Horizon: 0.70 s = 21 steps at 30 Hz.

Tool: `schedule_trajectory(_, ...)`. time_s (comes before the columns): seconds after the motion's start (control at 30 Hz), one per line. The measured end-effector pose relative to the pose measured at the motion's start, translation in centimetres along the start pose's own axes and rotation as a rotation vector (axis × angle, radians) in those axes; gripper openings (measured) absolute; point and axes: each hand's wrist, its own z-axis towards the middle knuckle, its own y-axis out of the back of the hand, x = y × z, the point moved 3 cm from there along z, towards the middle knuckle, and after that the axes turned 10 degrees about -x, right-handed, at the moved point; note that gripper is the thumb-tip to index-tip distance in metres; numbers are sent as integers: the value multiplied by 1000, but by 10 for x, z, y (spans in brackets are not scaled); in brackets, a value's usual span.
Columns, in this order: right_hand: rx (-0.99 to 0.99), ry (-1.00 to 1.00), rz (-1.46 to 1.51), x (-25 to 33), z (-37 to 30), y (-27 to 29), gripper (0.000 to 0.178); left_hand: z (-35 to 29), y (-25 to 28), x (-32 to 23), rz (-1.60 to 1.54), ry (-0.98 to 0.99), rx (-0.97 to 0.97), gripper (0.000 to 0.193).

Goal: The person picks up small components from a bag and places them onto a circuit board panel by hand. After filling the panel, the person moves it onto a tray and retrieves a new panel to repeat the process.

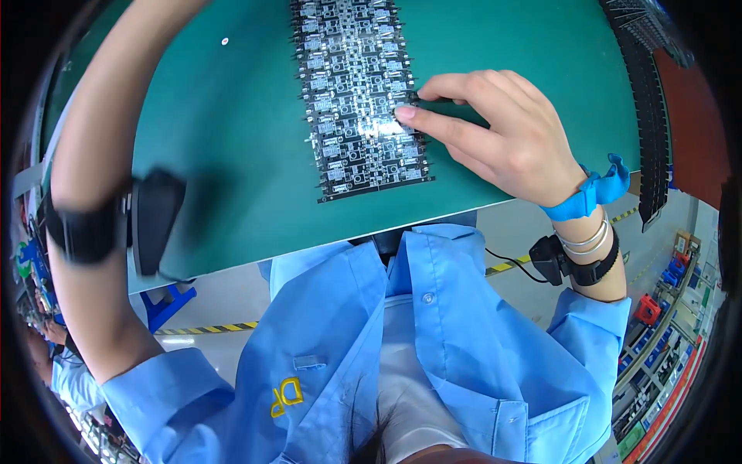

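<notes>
Bench (pixel 247 178) carries a circuit-board panel (pixel 359 93), its near end toward the front edge. The right hand (pixel 514 139) covers part of the panel's right edge with its fingertips, whether gripping I cannot tell; a left forearm (pixel 97 155) blocks the bench's left side, the left hand out of view; beyond lies a small white disc (pixel 225 41).

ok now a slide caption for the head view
Right hand at the edge of a long circuit-board panel on a green tabletop, left hand out of view.
</notes>
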Motion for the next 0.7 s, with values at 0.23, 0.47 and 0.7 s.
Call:
schedule_trajectory(0.23, -89, -18, 48, -8, 26, 27, 35, -125, 35, -64, -624, 735, 199, 9)
schedule_trajectory(0.47, -136, -58, -70, -78, 122, 10, 16, -140, 31, -76, -337, 376, 136, 9)
schedule_trajectory(0.7, -92, -236, -115, -127, 145, -45, 20, -148, 27, -77, -312, 349, 30, 9)
